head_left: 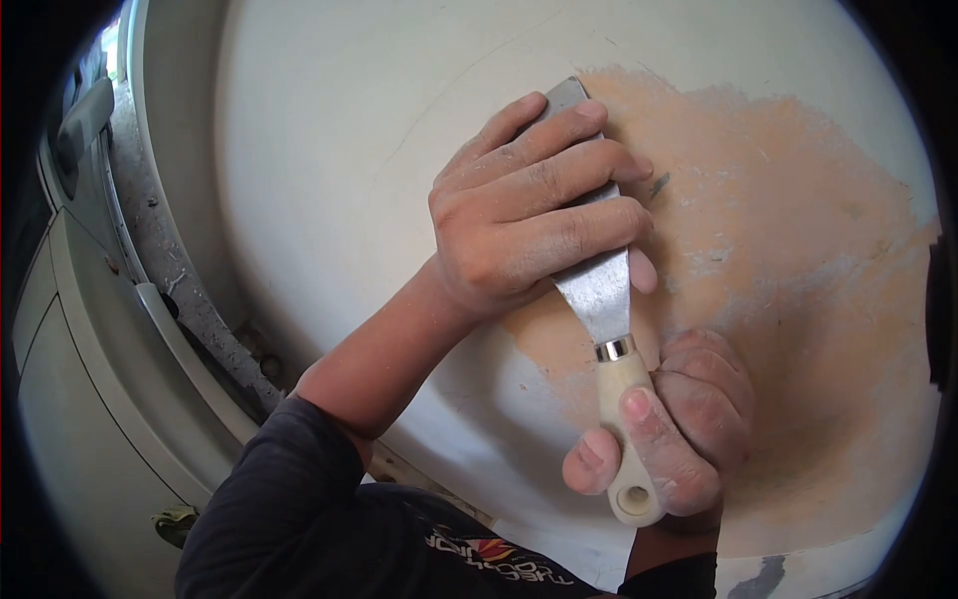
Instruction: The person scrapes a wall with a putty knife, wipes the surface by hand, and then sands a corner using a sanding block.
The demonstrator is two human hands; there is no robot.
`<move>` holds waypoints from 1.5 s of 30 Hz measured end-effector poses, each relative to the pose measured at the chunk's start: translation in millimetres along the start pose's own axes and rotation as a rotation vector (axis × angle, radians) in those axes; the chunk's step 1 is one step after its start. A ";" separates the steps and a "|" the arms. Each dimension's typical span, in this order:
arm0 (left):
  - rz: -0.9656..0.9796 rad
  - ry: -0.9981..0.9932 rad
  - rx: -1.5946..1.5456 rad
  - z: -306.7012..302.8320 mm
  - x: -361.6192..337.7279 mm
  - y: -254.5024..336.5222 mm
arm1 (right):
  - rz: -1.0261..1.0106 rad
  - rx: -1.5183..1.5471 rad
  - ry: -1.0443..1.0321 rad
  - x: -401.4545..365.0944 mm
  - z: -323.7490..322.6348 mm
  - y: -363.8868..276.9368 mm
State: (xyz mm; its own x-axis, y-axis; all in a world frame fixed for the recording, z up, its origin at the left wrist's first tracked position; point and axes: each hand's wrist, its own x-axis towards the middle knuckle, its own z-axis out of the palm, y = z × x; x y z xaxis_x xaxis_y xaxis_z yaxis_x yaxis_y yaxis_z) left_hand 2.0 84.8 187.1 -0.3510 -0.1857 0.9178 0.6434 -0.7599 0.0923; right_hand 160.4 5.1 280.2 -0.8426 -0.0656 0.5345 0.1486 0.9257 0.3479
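Observation:
A putty knife (605, 298) with a metal blade and a cream handle lies at a slant over a pale curved panel (329, 130). Across the blade, the fingers of my left hand (539, 205) are laid and curled, covering much of the metal. The handle sits in my right hand (699, 409), low in the view, with fingers closed round it. Behind both hands spreads a rough tan patch of filler (788, 190), with scratches and whitish streaks. The blade's tip shows just above my left fingertips, beside the patch's upper left edge. Dust coats both hands.
On the left stands a pale vehicle body (90, 399) with a handle-like dark part (85, 125) above it. A dusty, debris-strewn gap (165, 235) runs between it and the panel. A dark object (938, 309) shows at the right edge.

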 end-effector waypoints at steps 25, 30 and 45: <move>0.015 0.031 -0.005 2.4 6.0 -2.1 | -0.019 0.011 0.118 4.0 9.2 4.0; 0.025 0.016 0.002 -2.0 7.1 -0.7 | -0.052 -0.057 0.083 1.3 5.3 1.9; 0.028 0.053 0.009 0.1 6.8 -2.7 | -0.049 -0.016 0.118 2.1 9.6 5.5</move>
State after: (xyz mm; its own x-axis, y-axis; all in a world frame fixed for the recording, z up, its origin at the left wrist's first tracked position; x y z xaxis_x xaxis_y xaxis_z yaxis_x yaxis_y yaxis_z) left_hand -2.0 85.6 193.2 -0.3680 -0.2395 0.8985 0.6595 -0.7484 0.0706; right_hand 154.5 13.7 275.9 -0.7823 -0.1547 0.6034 0.1183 0.9142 0.3877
